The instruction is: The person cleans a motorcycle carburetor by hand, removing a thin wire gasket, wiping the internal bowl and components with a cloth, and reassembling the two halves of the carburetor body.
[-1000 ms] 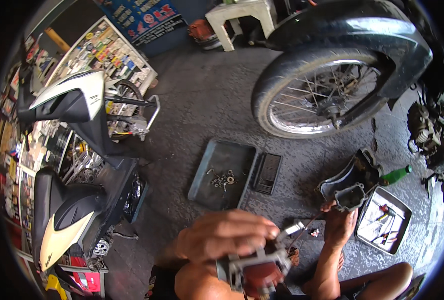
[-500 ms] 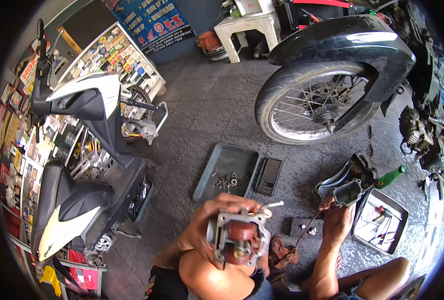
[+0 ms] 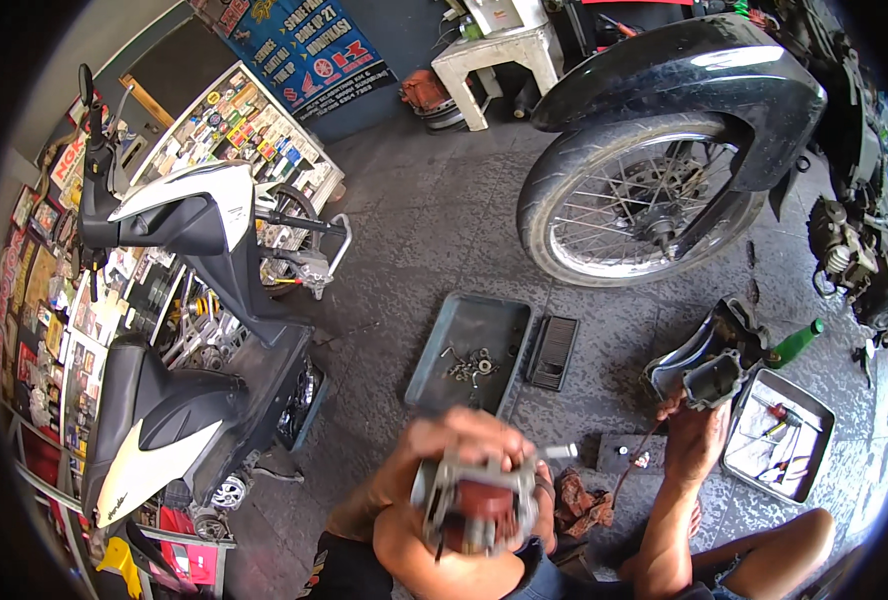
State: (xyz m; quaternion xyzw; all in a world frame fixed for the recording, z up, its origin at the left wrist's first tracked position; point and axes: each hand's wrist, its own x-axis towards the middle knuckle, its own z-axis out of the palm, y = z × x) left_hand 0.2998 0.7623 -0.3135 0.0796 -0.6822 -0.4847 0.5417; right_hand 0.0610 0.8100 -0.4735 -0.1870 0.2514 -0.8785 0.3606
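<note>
My left hand [image 3: 459,435], blurred by motion, wraps round the far side of a square-flanged metal engine part [image 3: 444,500] with a reddish-brown inside. A short pale metal tube [image 3: 561,452] sticks out beside its fingers. The part is held low in front of my left knee. Farther right, my right hand [image 3: 699,440] has its fingers closed at the near edge of a grey open-topped metal casing [image 3: 712,380]. A larger dark casing [image 3: 709,335] lies just beyond it. From below the right fingers a thin brown cord [image 3: 632,460] runs toward a crumpled reddish rag [image 3: 582,503].
A grey tray [image 3: 429,365] with small metal parts lies ahead, beside a dark oblong case [image 3: 553,355]. A white-lined tool tray [image 3: 814,425] and green bottle [image 3: 796,343] are at right. A motorcycle wheel [image 3: 564,225] stands beyond; a scooter [image 3: 179,385] stands left.
The engine part in my left hand has come lower and nearer to me, and it now looks blurred. My right hand stays at the grey casing. The whole view has shifted slightly.
</note>
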